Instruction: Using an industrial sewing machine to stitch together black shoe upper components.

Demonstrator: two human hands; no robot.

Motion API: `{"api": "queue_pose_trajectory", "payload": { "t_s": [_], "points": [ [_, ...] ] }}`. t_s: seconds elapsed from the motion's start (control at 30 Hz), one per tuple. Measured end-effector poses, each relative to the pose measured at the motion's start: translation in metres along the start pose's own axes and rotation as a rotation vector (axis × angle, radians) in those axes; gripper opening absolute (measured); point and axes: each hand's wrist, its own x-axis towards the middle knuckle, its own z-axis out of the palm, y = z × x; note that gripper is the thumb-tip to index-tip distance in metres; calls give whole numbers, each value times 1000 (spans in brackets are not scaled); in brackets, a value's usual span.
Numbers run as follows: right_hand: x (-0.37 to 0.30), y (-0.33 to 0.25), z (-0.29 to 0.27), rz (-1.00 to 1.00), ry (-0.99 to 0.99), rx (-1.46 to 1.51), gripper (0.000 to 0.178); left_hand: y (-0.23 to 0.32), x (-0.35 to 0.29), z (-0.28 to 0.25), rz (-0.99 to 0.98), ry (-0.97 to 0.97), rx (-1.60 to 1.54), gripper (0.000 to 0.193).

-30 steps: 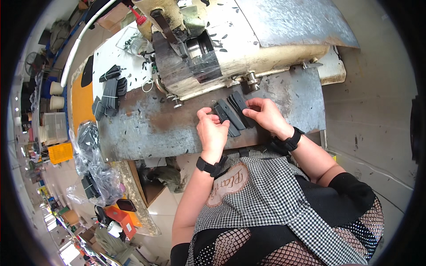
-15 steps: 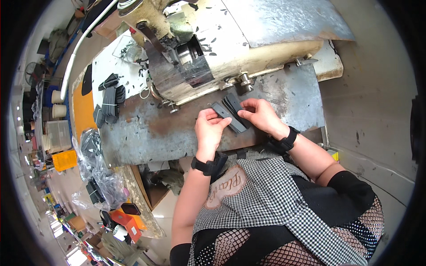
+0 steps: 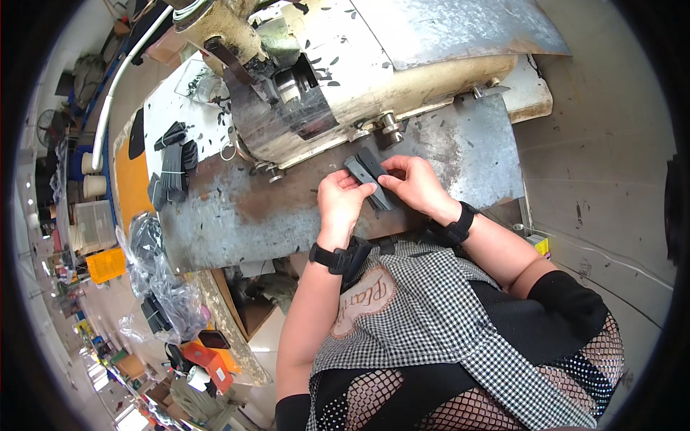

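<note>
- Your left hand [image 3: 341,207] pinches the near-left side of a small stack of dark strips [image 3: 369,170], thumb toward the top and fingers curled along the outer edge.
- Your right hand [image 3: 417,188] is closed in on the other side of that stack, its thumb and fingertips against the strips; how firmly they press, you cannot tell from here.
- The stack is held between your two hands, tilted lengthwise over the metal table [image 3: 215,224], close in front of the cream-and-black machine [image 3: 325,118]; whether its lower end touches the table is unclear.
- To your left on the table, banded bundles of dark strips [image 3: 173,171] lie together, well apart from your hands.
- Beyond them, near the machine, sits a clear container [image 3: 209,89], with small dark scraps scattered around it.
- Lower left, a crumpled clear plastic bag [image 3: 167,276] hangs near the table's edge.
</note>
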Motion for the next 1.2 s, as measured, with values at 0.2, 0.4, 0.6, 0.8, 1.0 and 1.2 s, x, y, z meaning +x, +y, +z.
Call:
{"api": "queue_pose_trajectory", "payload": {
  "t_s": [0.2, 0.4, 0.6, 0.8, 1.0, 1.2],
  "points": [
    [-6, -8, 3, -21, 40, -145, 23, -6, -1, 5, 22, 55, -20, 38],
    [-11, -9, 6, -56, 58, -191, 23, -8, -5, 7, 63, 70, 1, 42],
    [-13, -4, 12, -54, 68, -89, 24, -6, -11, 8, 68, 63, -76, 41],
    [-14, -11, 10, 2, -29, 32, 29, -1, -19, 8, 87, 76, -24, 43],
    [-15, -11, 16, -117, 85, -106, 35, 0, -26, -2, 160, 74, 55, 46],
    [-9, -12, 21, -247, 203, -539, 36, 5, -27, -22, 318, 422, 938, 58]
  ]
}}
